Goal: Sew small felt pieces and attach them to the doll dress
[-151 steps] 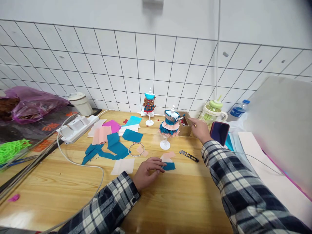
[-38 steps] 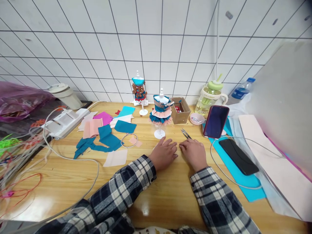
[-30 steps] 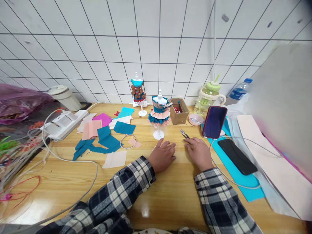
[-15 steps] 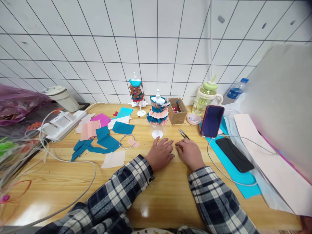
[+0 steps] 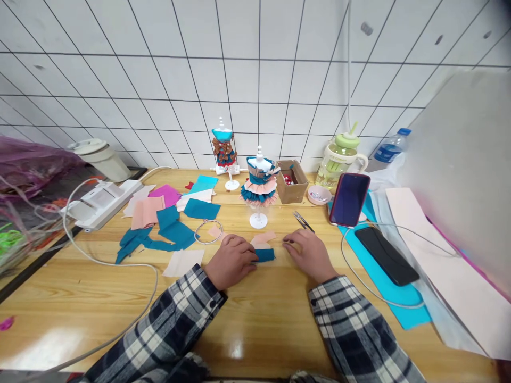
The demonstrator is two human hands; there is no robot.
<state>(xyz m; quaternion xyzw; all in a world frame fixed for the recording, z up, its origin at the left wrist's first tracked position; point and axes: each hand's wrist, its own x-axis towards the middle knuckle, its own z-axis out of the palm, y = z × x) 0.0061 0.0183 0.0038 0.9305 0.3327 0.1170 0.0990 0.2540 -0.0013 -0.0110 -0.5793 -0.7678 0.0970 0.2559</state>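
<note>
My left hand [image 5: 233, 261] rests on the wooden table with its fingers bent together over the left end of a small teal crepe paper strip [image 5: 265, 255]. Just behind that strip lies a pale pink paper scrap [image 5: 264, 238]. My right hand [image 5: 311, 256] is a little to the right of the strip, apart from it, thumb and forefinger brought together; whatever is between them is too small to make out. Beyond both hands stands a small white dress form [image 5: 259, 183] in a teal and pink ruffled paper dress. Small snips [image 5: 303, 221] lie behind my right hand.
Teal, pink and magenta paper pieces [image 5: 175, 231] and a thin hoop [image 5: 208, 232] lie to the left. A second dressed form [image 5: 223, 151], a cardboard box [image 5: 291, 183] and a pink dish [image 5: 319, 195] stand behind. To the right are phones [image 5: 350, 199] and a cable.
My left hand has moved left, and the teal strip and pink scrap now show between my hands. My right hand stays in nearly the same place.
</note>
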